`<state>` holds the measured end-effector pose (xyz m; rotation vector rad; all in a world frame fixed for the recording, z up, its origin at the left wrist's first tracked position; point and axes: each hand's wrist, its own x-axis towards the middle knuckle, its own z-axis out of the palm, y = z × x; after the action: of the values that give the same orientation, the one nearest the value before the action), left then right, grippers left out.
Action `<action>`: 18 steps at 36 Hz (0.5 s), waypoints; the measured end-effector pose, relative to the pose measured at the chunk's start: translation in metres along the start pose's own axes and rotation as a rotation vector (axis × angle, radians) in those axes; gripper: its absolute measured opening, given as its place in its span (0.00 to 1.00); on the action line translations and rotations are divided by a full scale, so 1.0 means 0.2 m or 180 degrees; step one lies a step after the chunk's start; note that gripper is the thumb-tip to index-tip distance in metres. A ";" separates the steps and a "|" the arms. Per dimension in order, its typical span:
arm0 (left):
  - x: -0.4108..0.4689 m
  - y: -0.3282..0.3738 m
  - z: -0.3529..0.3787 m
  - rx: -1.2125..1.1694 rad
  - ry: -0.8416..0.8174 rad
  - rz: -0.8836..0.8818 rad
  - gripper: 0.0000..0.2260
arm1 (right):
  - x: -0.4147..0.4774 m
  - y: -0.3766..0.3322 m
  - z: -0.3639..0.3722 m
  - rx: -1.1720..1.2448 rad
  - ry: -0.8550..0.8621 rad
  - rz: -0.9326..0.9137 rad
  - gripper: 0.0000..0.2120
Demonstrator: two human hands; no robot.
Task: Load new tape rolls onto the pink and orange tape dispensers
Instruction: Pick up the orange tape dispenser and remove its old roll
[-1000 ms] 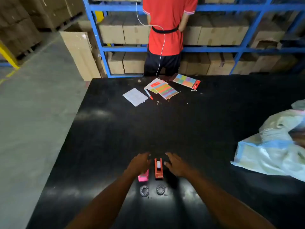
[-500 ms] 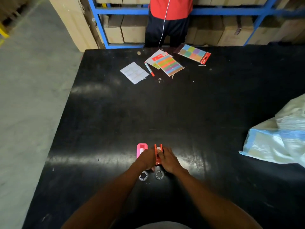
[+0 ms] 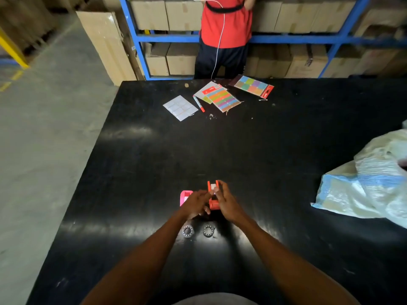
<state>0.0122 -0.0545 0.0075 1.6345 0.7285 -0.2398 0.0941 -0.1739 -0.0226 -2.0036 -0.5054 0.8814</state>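
Both hands meet on the orange tape dispenser (image 3: 213,202) near the table's front middle. My right hand (image 3: 226,202) grips its right side and my left hand (image 3: 196,203) holds its left side, fingers curled against it. A pale roll shows in the dispenser's top end. The pink tape dispenser (image 3: 184,196) lies just left of it, partly covered by my left hand. Two clear tape rolls, the left roll (image 3: 187,231) and the right roll (image 3: 208,230), lie flat on the black table (image 3: 154,164) just nearer to me than the hands.
At the far edge lie a white label sheet (image 3: 180,107), a red pen (image 3: 199,104) and colourful sticker packs (image 3: 222,99). A crumpled plastic bag (image 3: 372,179) fills the right side. A person in a red shirt (image 3: 226,23) stands behind the table at blue shelving with cardboard boxes.
My hands have moved from flat beside the two dispensers onto the orange one and closed on it. The view has tilted, so the table's far edge sits differently.
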 end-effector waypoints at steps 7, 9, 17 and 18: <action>-0.11 0.03 0.03 -0.0429 -0.0246 0.0063 0.13 | -0.09 -0.02 -0.04 0.0194 0.0216 -0.0062 0.14; -0.15 0.04 0.05 -0.0587 -0.0273 0.0073 0.13 | -0.12 -0.04 -0.06 0.0146 0.0210 -0.0124 0.15; -0.22 0.01 0.10 -0.0707 -0.0231 0.0001 0.20 | -0.23 -0.09 -0.13 -0.0135 -0.0008 -0.0220 0.17; -0.22 0.01 0.09 -0.0658 -0.0213 -0.0007 0.21 | -0.23 -0.08 -0.13 -0.0136 -0.0016 -0.0232 0.16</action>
<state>-0.0165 -0.0862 0.0282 1.4232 0.6811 -0.2123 0.0821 -0.2090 0.0191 -2.0088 -0.6009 0.8375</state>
